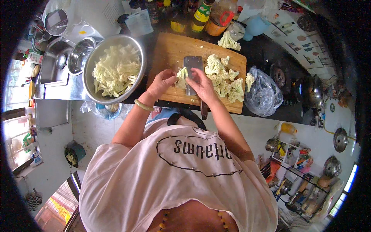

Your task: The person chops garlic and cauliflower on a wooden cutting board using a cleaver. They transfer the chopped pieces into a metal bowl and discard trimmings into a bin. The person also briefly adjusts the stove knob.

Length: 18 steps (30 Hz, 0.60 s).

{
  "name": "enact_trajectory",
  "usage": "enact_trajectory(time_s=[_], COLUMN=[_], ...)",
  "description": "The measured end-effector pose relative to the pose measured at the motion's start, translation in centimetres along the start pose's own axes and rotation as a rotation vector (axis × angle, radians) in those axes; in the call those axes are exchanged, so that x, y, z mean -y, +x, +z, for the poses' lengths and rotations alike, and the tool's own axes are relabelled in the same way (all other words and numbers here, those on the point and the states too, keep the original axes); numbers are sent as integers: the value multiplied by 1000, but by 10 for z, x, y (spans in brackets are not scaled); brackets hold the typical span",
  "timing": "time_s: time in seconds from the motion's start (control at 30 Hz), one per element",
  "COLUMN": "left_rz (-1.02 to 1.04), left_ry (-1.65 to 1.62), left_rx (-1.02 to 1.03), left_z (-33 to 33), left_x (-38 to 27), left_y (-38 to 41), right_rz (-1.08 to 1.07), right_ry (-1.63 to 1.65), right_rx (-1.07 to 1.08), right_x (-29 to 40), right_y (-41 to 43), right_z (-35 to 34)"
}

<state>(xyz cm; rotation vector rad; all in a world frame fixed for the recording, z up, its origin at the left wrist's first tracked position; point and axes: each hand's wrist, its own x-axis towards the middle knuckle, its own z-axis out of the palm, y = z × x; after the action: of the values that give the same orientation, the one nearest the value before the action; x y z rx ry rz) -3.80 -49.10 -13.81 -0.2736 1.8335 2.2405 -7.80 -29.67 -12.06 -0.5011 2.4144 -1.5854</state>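
Both hands are over a wooden cutting board [171, 46]. A small cauliflower piece [182, 76] is between them, above the blade of a cleaver [192, 62] that lies flat with its handle towards me. My left hand [163, 82] touches the piece on its left side. Thumb and fingers of my right hand [202, 84] hold its right side. Several cauliflower florets [220, 72] are piled on the board right of the cleaver. Left of the board, a large steel bowl [87, 84] holds many cut cauliflower pieces [116, 69].
A plastic bag [263, 92] lies right of the board, near a gas stove [279, 75]. Bottles and jars [201, 16] line the back of the counter. A smaller steel bowl [81, 55] stands beside the sink [53, 63]. One cauliflower chunk [229, 42] lies at the board's far edge.
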Motion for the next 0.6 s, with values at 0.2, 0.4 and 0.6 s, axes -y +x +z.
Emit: enact_trajectory(time_s=[0.2, 0.4, 0.6], left_rz=[191, 186, 259], left_ry=[59, 323, 530], left_rx=[44, 22, 101], left_z=[0, -12, -34], left_x=[-15, -43, -67], left_y=[-10, -30, -52], right_rz=[282, 197, 93], right_ry=[590, 373, 265], right_rx=[259, 412, 471], right_x=[18, 18, 26], right_y=[8, 13, 17], right_z=[9, 12, 23])
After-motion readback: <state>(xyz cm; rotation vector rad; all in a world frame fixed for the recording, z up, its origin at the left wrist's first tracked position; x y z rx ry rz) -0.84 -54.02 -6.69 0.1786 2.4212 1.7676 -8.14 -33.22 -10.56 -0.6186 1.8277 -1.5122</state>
